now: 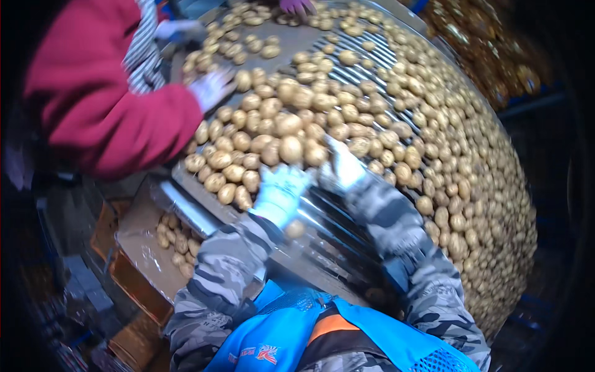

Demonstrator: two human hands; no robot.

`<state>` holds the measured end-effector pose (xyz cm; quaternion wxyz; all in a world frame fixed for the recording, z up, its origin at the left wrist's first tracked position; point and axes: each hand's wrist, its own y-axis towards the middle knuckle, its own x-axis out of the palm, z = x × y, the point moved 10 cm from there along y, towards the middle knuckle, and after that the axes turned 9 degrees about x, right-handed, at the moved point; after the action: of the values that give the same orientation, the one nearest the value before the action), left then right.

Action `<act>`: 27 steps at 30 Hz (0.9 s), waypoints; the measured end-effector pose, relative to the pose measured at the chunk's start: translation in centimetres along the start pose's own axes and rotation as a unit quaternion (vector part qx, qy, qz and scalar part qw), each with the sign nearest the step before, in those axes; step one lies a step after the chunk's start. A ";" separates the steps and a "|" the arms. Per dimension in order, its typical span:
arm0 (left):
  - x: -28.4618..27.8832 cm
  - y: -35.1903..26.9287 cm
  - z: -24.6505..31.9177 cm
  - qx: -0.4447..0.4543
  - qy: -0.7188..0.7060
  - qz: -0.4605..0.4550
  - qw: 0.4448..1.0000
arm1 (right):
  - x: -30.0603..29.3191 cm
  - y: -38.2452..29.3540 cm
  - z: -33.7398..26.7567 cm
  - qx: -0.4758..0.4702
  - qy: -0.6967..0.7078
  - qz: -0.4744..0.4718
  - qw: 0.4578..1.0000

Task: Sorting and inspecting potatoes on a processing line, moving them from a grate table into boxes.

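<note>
My left hand (280, 192), in a pale work glove, lies against the near edge of a heap of potatoes (271, 108), fingers spread. My right hand (345, 168), gloved too and blurred, is close beside it with its fingers apart, touching potatoes at the front of the heap. Neither hand appears to grip a potato, though fingertips are partly hidden. One loose potato (294, 229) lies nearer me, just below my left hand. Bare metal rollers (332, 216) show between my forearms.
Potatoes (458, 209) cover the right side beyond a slatted roller section (365, 56). Another person's gloved hand (213, 88) reaches in from the left; a purple-gloved hand (297, 6) is at the far edge. A carton (139, 246) holding potatoes stands lower left, beside a metal roller (186, 207).
</note>
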<state>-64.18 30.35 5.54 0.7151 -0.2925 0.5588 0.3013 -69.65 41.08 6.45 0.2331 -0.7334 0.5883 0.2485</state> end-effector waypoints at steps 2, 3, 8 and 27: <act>-0.6 1.2 -3.1 -0.042 -0.007 -0.025 0.999 | 0.5 2.9 -1.5 0.062 0.007 0.045 0.997; -0.6 1.9 -5.1 -0.078 -0.038 -0.082 0.993 | 0.0 2.7 -2.9 0.136 0.100 0.006 0.986; -2.5 3.3 -3.3 -0.074 0.064 -0.028 0.995 | 0.1 -4.3 -0.7 0.280 0.663 -0.099 0.687; -4.6 -1.6 40.6 0.654 -0.174 0.011 0.736 | -33.7 -53.9 28.5 0.558 0.139 0.455 0.680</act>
<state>-38.61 59.47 18.43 0.8117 0.3109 0.4872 -0.0846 -25.66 95.09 8.74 0.3723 -0.1353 0.9050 -0.1552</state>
